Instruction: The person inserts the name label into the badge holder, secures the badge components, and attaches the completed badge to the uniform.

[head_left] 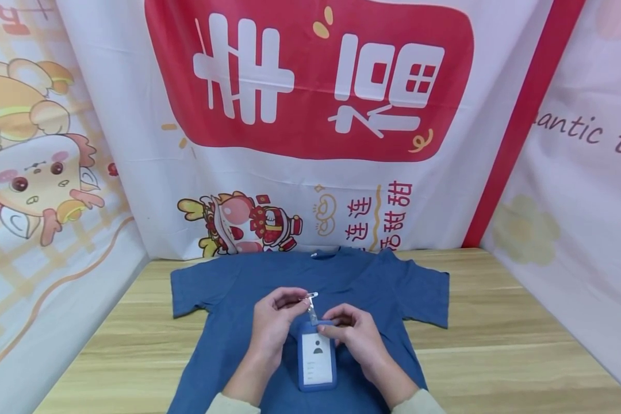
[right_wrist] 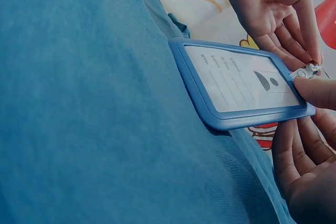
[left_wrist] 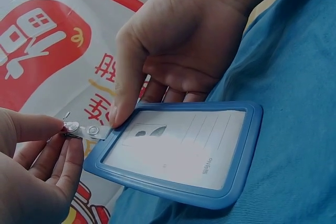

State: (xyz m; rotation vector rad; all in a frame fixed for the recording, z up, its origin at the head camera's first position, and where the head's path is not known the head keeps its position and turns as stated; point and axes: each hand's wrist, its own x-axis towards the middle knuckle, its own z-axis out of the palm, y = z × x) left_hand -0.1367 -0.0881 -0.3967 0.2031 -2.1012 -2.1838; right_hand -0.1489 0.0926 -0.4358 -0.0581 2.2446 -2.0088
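Observation:
A blue-framed badge holder [head_left: 317, 359] with a white card inside is held above a blue T-shirt [head_left: 227, 345]. Its top edge is pinched between the thumb and fingers of my right hand [head_left: 359, 339]. My left hand [head_left: 273, 322] pinches the metal clip [left_wrist: 72, 127] at the end of the clear strap [head_left: 312, 310] on the holder. In the right wrist view the card shows a dark figure icon and several printed lines. The shirt lies spread out beneath both hands, sleeves to either side and collar at the far end.
The shirt lies on a wood-grain table [head_left: 497, 345]. Behind the table hangs a white cloth [head_left: 134, 144] with a red panel and cartoon prints. Printed cloths also flank it at the left [head_left: 10, 287] and right [head_left: 574, 230].

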